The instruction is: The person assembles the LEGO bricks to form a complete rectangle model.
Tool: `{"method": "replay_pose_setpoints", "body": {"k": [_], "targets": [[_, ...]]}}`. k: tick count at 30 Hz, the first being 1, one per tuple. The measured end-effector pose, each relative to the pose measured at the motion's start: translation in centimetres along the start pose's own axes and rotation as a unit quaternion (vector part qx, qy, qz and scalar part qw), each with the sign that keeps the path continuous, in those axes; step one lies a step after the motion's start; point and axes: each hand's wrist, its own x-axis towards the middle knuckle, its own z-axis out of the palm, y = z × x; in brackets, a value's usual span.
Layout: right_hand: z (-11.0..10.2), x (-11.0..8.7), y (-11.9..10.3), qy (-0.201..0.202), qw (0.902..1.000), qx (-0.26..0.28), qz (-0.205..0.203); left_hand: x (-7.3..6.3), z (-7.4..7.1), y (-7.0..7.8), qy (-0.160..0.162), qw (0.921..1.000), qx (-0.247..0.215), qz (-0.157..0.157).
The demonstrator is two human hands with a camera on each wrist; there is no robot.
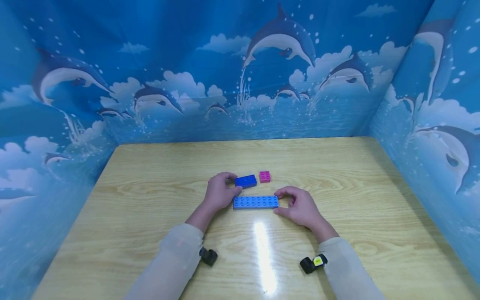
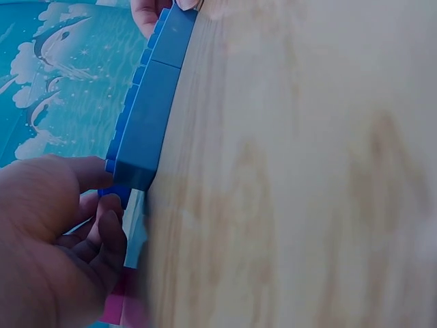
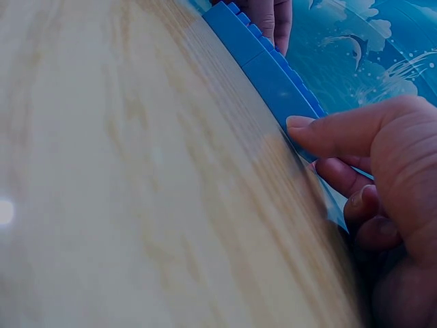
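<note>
A long row of light blue toy building bricks lies on the table, studs up; a seam in its side shows in the left wrist view. At its right end, my right hand pinches it between thumb and fingers. Behind the row sits a dark blue brick. My left hand grips that brick's left end, thumb at the front and index finger at the back. In the left wrist view the dark blue brick is mostly hidden by the fingers and the light blue row.
A small pink brick stands just right of the dark blue one. The wood-grain table meets a dolphin-print curtain at the back and sides. Glare crosses the tabletop in front of the row. Small black devices sit at both wrists.
</note>
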Motion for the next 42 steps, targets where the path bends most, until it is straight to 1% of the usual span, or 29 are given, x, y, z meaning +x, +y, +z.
{"method": "replay_pose_setpoints", "body": {"k": [5,12,18,21,25,29,36,42], "targets": [[0.0,0.0,-0.1,0.000,1.0000,-0.003,0.001,-0.3,-0.3,0.4,0.001,0.9999,-0.015,-0.004],[-0.1,0.0,-0.2,-0.002,1.0000,-0.004,0.006,-0.7,-0.7,0.7,-0.006,0.9994,-0.034,0.002],[0.0,0.0,-0.3,-0.002,0.9999,-0.003,0.010,-1.3,-1.0,0.8,-0.014,0.9994,-0.032,0.002],[0.0,0.0,-0.2,-0.003,0.9999,-0.004,0.010,-1.7,-1.2,0.7,-0.017,0.9993,-0.031,0.010],[0.0,0.0,-0.2,-0.004,1.0000,-0.004,0.008,-2.1,-1.5,0.7,-0.027,0.9984,-0.036,0.033],[-0.1,0.0,-0.1,-0.005,1.0000,-0.001,0.003,-2.5,-1.6,0.8,-0.041,0.9972,-0.043,0.045],[0.0,0.0,0.0,-0.005,1.0000,0.000,-0.002,-2.9,-1.8,0.7,-0.073,0.9939,-0.068,0.047],[0.0,0.1,-0.1,-0.005,1.0000,0.000,0.005,-3.0,-1.7,0.4,-0.087,0.9919,-0.074,0.056]]}}
